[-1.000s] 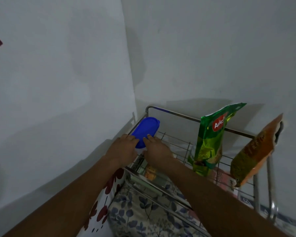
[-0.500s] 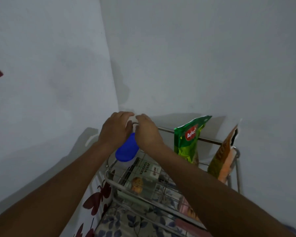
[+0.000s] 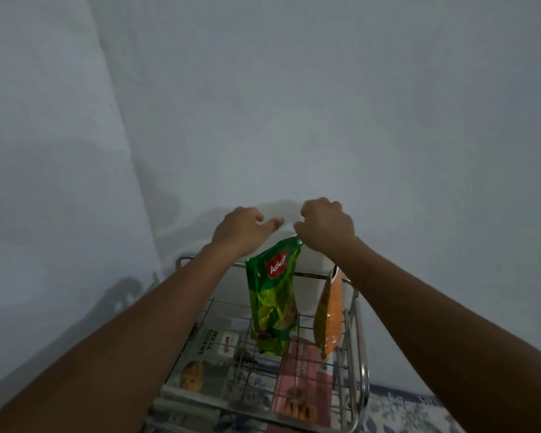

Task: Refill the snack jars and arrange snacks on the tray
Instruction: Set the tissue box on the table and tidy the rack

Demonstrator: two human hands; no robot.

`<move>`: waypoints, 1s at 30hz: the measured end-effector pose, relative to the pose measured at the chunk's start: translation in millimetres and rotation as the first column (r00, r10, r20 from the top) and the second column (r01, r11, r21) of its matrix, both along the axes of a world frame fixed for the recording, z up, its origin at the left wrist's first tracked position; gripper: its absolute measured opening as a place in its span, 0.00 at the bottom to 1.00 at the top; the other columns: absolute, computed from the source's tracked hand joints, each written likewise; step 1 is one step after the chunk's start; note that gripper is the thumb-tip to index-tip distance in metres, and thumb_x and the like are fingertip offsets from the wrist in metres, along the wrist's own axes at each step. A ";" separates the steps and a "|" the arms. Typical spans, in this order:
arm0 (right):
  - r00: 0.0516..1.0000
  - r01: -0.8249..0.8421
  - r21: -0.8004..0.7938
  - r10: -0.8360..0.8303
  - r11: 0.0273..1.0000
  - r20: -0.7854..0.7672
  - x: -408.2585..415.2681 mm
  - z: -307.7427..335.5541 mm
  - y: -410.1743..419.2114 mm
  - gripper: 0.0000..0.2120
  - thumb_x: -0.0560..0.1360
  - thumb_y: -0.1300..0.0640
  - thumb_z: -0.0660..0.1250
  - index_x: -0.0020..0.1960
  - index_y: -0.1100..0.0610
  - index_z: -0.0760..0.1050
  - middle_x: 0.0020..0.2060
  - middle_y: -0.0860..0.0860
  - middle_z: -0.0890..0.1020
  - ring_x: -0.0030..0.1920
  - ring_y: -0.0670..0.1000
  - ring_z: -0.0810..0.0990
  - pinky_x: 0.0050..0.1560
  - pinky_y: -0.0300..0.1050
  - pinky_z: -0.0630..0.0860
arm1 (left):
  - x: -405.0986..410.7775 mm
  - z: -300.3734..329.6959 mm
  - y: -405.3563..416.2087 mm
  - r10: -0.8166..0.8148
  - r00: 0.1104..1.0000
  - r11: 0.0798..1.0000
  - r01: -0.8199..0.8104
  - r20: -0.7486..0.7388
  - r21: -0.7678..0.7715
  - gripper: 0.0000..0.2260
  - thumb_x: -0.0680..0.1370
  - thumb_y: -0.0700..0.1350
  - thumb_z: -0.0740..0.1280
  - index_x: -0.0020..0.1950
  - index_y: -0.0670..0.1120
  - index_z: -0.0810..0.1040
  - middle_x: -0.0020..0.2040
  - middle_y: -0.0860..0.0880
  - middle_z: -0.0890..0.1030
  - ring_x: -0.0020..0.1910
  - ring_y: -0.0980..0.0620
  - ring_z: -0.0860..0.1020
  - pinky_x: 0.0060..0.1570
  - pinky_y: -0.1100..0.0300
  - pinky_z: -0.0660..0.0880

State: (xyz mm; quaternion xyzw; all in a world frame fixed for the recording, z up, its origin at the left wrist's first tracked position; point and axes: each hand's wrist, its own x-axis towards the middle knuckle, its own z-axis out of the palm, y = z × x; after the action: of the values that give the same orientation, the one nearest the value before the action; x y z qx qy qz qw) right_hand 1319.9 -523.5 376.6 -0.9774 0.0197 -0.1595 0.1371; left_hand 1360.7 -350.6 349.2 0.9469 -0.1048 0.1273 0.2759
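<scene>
We have lifted the pale, blue-lidded jar [image 3: 280, 215] out of the wire rack [image 3: 355, 332] and above the green snack packet [image 3: 274, 303], bringing refilling closer. Our left hand [image 3: 241, 231] and right hand [image 3: 325, 226] curl around it. The jar nearly vanishes against the white wall; its lid is hidden.

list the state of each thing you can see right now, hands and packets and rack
left hand: raised above the rack, fingers curled, grip unclear
right hand: raised, fingers curled, contents hidden
green snack packet: upright on the rack
orange snack packet: upright at the rack's right rail
wire rack: holds both packets
cookie box: flat, under the wires
</scene>
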 end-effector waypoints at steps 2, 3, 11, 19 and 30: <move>0.996 0.072 -0.025 -0.074 0.997 -0.054 -1.2 -8.8 -26.8 0.18 0.79 0.48 0.65 0.65 0.56 0.75 0.62 0.57 0.75 0.65 0.61 0.71 0.60 0.55 0.71 | 3.5 -3.6 -18.2 0.012 0.996 0.990 0.000 -0.085 0.143 0.33 0.75 0.73 0.63 0.61 0.45 0.82 0.59 0.47 0.83 0.51 0.49 0.80 0.46 0.55 0.76; 0.992 0.097 -0.024 -0.098 0.995 -0.078 -1.2 -13.6 -37.3 0.19 0.78 0.47 0.65 0.65 0.56 0.74 0.62 0.57 0.74 0.64 0.61 0.71 0.60 0.55 0.71 | 5.4 -5.1 -23.5 0.027 0.992 0.977 0.001 -0.125 0.214 0.31 0.75 0.72 0.64 0.58 0.46 0.82 0.55 0.47 0.83 0.48 0.50 0.80 0.41 0.57 0.75; 0.983 0.109 0.064 -0.099 0.992 -0.153 3.1 -40.5 -82.3 0.21 0.76 0.45 0.67 0.64 0.56 0.73 0.58 0.54 0.79 0.47 0.53 0.74 0.45 0.46 0.70 | 9.7 -14.5 -46.6 -0.010 0.984 0.972 0.052 -0.179 0.229 0.10 0.80 0.47 0.67 0.54 0.42 0.84 0.50 0.42 0.84 0.45 0.46 0.83 0.45 0.53 0.82; 0.991 0.074 0.028 -0.071 0.997 -0.117 7.4 -45.1 -85.2 0.19 0.76 0.45 0.67 0.63 0.54 0.75 0.57 0.51 0.80 0.48 0.52 0.74 0.45 0.46 0.69 | 7.7 -7.3 -68.9 0.010 0.998 0.973 0.006 -0.068 0.232 0.11 0.81 0.44 0.65 0.57 0.41 0.83 0.52 0.41 0.84 0.47 0.44 0.82 0.45 0.53 0.82; 0.996 0.054 0.047 -0.050 0.997 -0.071 5.3 -52.8 -86.7 0.18 0.75 0.48 0.68 0.62 0.54 0.76 0.56 0.51 0.81 0.51 0.53 0.79 0.45 0.46 0.71 | 5.6 -19.7 -84.8 0.060 0.993 0.972 -0.034 -0.104 0.233 0.09 0.79 0.49 0.67 0.45 0.44 0.75 0.39 0.48 0.76 0.36 0.50 0.76 0.32 0.60 0.71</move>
State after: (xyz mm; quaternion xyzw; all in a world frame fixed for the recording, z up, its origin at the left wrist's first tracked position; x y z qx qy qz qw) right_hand 1325.2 -610.3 323.8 -0.9779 0.0538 -0.1284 0.1559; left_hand 1366.4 -435.4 329.6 0.9804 -0.0811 0.0682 0.1662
